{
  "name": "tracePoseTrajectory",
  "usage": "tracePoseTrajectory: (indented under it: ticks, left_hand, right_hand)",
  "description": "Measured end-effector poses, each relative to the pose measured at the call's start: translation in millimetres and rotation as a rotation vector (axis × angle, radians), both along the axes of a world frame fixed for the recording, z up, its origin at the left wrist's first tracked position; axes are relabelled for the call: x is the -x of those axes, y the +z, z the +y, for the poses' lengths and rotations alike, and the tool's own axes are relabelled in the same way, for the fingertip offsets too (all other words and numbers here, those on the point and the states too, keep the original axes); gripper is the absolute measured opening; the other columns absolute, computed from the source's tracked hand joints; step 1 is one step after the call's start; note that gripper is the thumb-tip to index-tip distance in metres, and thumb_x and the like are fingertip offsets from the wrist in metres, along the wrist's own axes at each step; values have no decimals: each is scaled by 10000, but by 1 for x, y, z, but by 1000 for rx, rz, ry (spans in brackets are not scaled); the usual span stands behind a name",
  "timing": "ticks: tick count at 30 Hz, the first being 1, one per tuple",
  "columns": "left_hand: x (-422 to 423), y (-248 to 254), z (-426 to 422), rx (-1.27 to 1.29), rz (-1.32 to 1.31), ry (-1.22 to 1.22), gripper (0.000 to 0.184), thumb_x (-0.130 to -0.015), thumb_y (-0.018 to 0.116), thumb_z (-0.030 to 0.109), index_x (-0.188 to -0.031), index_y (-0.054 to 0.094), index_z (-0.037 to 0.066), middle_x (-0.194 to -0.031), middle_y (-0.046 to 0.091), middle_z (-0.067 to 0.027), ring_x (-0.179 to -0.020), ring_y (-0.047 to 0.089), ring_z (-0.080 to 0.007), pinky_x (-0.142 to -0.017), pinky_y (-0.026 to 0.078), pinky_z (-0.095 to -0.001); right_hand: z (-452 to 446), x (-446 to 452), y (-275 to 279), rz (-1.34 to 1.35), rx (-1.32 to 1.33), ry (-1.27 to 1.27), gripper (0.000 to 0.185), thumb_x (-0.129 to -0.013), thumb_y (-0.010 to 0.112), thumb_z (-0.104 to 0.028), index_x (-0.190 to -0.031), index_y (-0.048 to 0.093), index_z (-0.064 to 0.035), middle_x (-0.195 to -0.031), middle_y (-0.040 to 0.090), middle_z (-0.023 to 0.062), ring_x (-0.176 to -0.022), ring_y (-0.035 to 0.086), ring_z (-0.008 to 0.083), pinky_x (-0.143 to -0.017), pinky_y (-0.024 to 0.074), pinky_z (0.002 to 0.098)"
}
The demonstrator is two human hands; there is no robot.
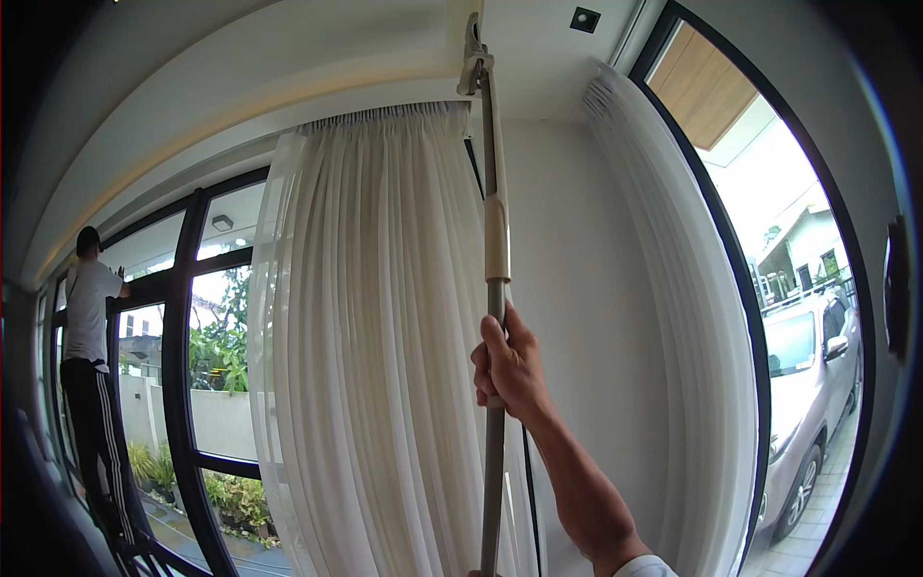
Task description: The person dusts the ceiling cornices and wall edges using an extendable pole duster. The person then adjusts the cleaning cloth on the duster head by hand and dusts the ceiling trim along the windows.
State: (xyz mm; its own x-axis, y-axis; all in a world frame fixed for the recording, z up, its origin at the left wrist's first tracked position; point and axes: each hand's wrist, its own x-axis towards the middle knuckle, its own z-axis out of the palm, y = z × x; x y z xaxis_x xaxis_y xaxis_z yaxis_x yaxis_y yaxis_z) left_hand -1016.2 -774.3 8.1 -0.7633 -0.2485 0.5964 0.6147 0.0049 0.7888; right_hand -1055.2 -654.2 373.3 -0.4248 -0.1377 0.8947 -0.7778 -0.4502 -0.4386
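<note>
A long grey and beige pole (495, 240) runs nearly upright up to the ceiling, with a clamp-like head (475, 75) at its top. My right hand (508, 363) is wrapped round the grey shaft, below the beige sleeve; the forearm comes in from the lower right. At the bottom edge, beside the pole, only a sliver of what looks like my left hand (474, 574) shows, its fingers hidden. Behind the pole hang pleated curtains (375, 337), sheer at their left side.
Another person (91, 317) stands raised at the far left, arms up at the dark window frame (183, 337). A second white curtain (673, 288) hangs on the right beside a tall window, with a car (808, 356) outside. A square light (585, 19) sits in the ceiling.
</note>
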Motion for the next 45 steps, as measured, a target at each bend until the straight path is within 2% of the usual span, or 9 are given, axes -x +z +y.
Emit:
tracePoseTrajectory:
  ticks: [5, 14, 16, 19, 22, 25, 33, 36, 45]
  left_hand:
    - [-4, 99, 3, 159, 176, 182, 312, -1067, 429, 350, -935, 546, 93, -589, 436, 40, -421, 358, -34, -346, 299, -227]
    - [23, 153, 5, 386, 553, 661, 303, -1054, 475, 301, -858, 518, 74, -618, 434, -16, -505, 418, -83, -407, 345, -279]
    - [-13, 177, 14, 179, 132, 267, 230, -1015, 562, 271, -1004, 579, 42, -835, 593, -90, -631, 549, -129, -490, 434, -297]
    - [-39, 202, 21, 243, -30, 74, 371, -1047, 480, 386, -1151, 494, 31, -850, 636, -116, -682, 631, -162, -597, 514, -297]
    - [-56, 213, 32, 159, 40, -47, 368, -1064, 435, 372, -953, 513, 30, -641, 540, -61, -434, 483, -101, -392, 395, -258]
    - [-59, 225, 32, 120, 29, -248, 423, -1067, 395, 414, -964, 519, 23, -655, 520, -68, -430, 471, -140, -407, 412, -312]
    - [-71, 233, 46, 72, -8, -237, 479, -1047, 410, 477, -973, 536, 20, -630, 510, -50, -429, 470, -128, -382, 387, -300]
    - [-75, 242, 47, 64, -4, -265, 473, -1049, 414, 471, -968, 537, 22, -630, 508, -49, -420, 461, -125, -374, 391, -299]
    - [-79, 277, 56, 103, 51, -242, 470, -1047, 417, 465, -937, 528, 22, -604, 491, -34, -399, 448, -102, -341, 378, -277]
  right_hand:
    - [-13, -4, 66, 111, 113, 15, 605, -1045, 389, -254, -1562, 152, -47, -727, 524, 61, -491, 526, 105, -385, 494, 291]
    - [-11, -19, 113, 102, 147, -26, 602, -1013, 389, -184, -1569, 195, -62, -675, 517, 58, -467, 501, 117, -378, 457, 308]
    - [-7, -25, 125, 107, 151, -30, 604, -1011, 392, -185, -1570, 197, -65, -659, 512, 55, -460, 498, 119, -378, 454, 309]
    - [-4, -31, 137, 114, 167, -39, 553, -1004, 403, -188, -1534, 306, -63, -652, 506, 52, -442, 488, 118, -374, 448, 309]
    - [2, -36, 143, 84, 165, -19, 439, -993, 450, -203, -1426, 477, -136, -694, 508, 47, -455, 482, 97, -363, 424, 283]
    - [8, -39, 146, 67, 172, -19, 372, -990, 458, -200, -1346, 524, -117, -698, 507, 47, -454, 479, 97, -363, 419, 285]
    - [15, -54, 156, 93, 218, 52, 151, -986, 414, -155, -1060, 509, -64, -715, 513, 73, -473, 514, 127, -374, 449, 329]
    - [22, -54, 162, 95, 134, 15, 314, -974, 444, -140, -1277, 524, -117, -711, 494, 36, -485, 480, 95, -397, 419, 287]
    - [22, -55, 172, 67, 150, 49, 161, -971, 455, -127, -1112, 527, -101, -711, 487, 36, -493, 466, 87, -404, 414, 288]
